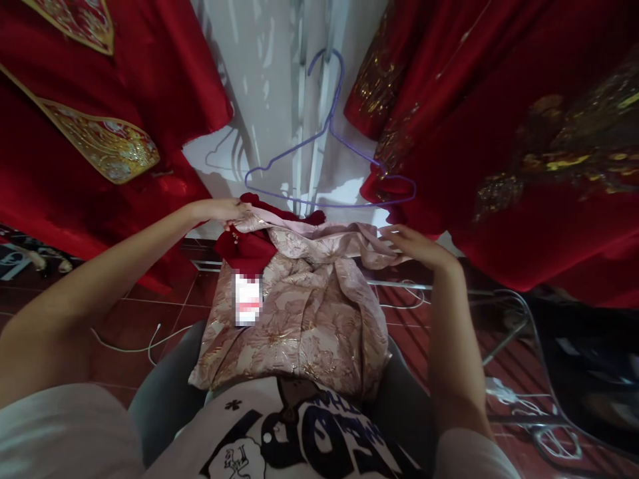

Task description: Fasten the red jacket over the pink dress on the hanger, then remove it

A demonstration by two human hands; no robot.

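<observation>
A pink brocade garment [299, 319] with gold pattern lies across my lap, its upper edge raised off my knees. My left hand [224, 210] is closed on the left end of that edge, next to dark red cloth [247, 249]. At the other end my right hand [412, 245] pinches the pale pink folded part. The edge is stretched between both hands. A blurred white tag [248, 299] lies on the garment's left side. Just beyond the cloth, a purple wire hanger [329, 126] hangs from a pale upright pole, with nothing on it.
Red garments with gold embroidery hang at the left [114, 86] and right [499, 133]. A black chair [594, 359] with a metal frame stands at the lower right, near white cables [554, 439]. Another white cable [144, 347] lies on the red tiled floor.
</observation>
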